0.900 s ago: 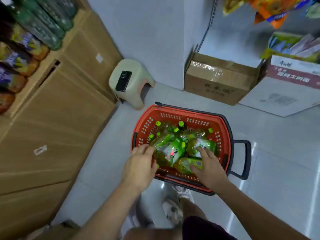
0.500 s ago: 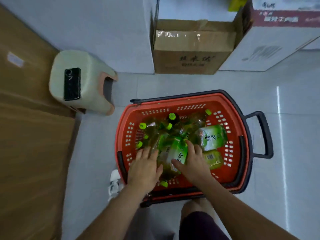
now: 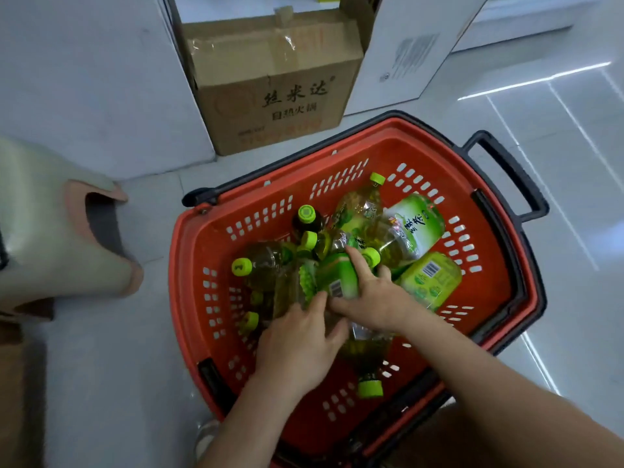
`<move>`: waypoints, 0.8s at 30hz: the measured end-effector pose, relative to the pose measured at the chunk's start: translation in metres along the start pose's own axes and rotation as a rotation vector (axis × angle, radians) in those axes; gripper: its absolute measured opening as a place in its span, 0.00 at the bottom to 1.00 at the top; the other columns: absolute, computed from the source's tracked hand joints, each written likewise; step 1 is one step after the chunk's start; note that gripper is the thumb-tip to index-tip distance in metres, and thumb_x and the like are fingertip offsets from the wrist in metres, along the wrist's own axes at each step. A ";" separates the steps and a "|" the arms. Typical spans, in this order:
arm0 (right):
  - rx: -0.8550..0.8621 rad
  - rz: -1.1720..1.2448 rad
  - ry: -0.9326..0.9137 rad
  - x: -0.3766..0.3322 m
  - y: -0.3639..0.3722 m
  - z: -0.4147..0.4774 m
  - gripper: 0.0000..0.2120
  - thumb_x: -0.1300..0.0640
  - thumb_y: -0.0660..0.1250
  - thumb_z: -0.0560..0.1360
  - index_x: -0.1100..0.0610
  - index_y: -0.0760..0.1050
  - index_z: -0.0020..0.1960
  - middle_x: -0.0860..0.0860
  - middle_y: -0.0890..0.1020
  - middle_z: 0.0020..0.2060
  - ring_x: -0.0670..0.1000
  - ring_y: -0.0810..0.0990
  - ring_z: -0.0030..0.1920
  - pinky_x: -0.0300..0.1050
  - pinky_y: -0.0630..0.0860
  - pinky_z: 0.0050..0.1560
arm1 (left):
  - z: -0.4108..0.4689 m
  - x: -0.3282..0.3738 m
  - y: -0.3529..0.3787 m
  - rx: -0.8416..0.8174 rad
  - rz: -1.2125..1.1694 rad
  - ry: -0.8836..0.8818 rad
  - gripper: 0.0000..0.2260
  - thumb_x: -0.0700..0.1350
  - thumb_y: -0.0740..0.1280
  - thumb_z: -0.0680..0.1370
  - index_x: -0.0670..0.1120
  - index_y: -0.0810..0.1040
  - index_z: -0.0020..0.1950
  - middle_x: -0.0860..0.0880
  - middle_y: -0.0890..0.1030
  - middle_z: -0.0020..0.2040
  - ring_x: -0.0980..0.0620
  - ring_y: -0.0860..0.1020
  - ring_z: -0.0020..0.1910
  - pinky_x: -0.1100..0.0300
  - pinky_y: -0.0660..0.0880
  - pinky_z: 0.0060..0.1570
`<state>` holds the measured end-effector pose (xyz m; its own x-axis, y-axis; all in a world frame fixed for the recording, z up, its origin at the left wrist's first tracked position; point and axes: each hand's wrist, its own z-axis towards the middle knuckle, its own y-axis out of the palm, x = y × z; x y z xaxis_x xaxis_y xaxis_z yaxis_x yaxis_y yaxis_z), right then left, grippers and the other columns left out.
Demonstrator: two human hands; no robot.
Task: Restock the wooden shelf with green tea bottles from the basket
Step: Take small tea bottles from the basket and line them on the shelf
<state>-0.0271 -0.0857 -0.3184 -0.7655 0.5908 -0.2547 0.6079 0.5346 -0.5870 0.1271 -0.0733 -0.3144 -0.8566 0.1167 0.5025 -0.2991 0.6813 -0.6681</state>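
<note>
Seemingly Chinese-labelled green tea bottles under hands

The left hand and right hand cover the middle green tea bottles, so neither grip can be told. The basket loses its near rim at six o'clock behind the forearms. At nine o'clock the stool is cut off — and at twelve, the cardboard box.
</note>
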 end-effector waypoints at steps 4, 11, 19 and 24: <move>-0.054 -0.061 -0.026 -0.001 -0.010 0.008 0.45 0.32 0.62 0.70 0.35 0.34 0.74 0.63 0.59 0.71 0.62 0.76 0.58 0.47 0.76 0.50 | 0.004 0.000 -0.008 -0.143 -0.017 0.049 0.40 0.75 0.50 0.70 0.56 0.47 0.76 0.48 0.61 0.75 0.45 0.65 0.71 0.51 0.65 0.66; -0.135 0.119 -0.080 -0.011 -0.018 0.006 0.49 0.31 0.62 0.70 0.44 0.33 0.77 0.61 0.58 0.76 0.62 0.85 0.41 0.56 0.83 0.38 | -0.002 0.000 -0.005 -0.007 -0.125 0.010 0.49 0.69 0.68 0.65 0.64 0.38 0.73 0.46 0.56 0.76 0.43 0.64 0.71 0.53 0.65 0.64; -0.121 0.351 -0.299 0.002 -0.021 -0.012 0.36 0.56 0.66 0.78 0.50 0.49 0.78 0.59 0.62 0.75 0.54 0.85 0.43 0.52 0.82 0.51 | -0.015 -0.022 -0.031 0.118 -0.226 -0.066 0.39 0.65 0.68 0.69 0.56 0.55 0.74 0.50 0.70 0.69 0.48 0.72 0.62 0.55 0.71 0.60; -0.136 0.088 -0.348 0.000 -0.025 -0.018 0.40 0.50 0.68 0.76 0.48 0.46 0.78 0.61 0.67 0.72 0.52 0.83 0.40 0.42 0.82 0.40 | -0.032 -0.028 -0.030 0.009 -0.129 -0.080 0.50 0.59 0.74 0.67 0.55 0.43 0.77 0.49 0.63 0.74 0.48 0.70 0.67 0.54 0.69 0.65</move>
<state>-0.0386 -0.0883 -0.2904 -0.7209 0.4103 -0.5586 0.6789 0.5799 -0.4503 0.1737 -0.0745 -0.2911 -0.8415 -0.0299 0.5394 -0.4126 0.6803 -0.6058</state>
